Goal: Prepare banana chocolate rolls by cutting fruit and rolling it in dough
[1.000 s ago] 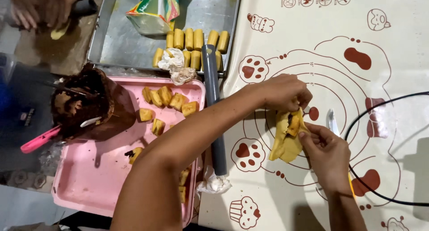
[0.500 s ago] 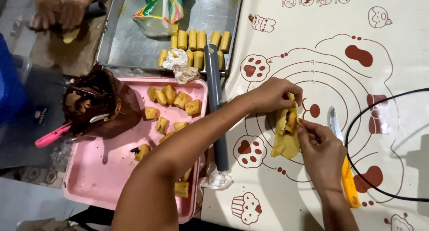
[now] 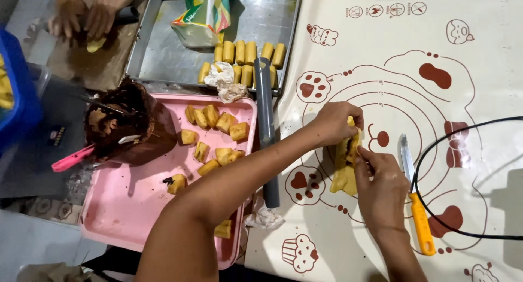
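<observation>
Now your left hand (image 3: 335, 124) pinches the top of the yellow dough strip (image 3: 346, 165) on the printed mat (image 3: 381, 42); your right hand (image 3: 381, 181) grips its lower side. Knife (image 3: 415, 200) lies just right. Pink tray (image 3: 131, 205) of filled pieces (image 3: 215, 118) sits left.

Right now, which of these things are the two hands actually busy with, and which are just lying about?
In hand:
- left hand and right hand, both on the yellow dough piece
- baking mat beneath it

Lying about:
- orange-handled knife
- grey pipe
- pink tray
- metal tray
- black cable
</observation>
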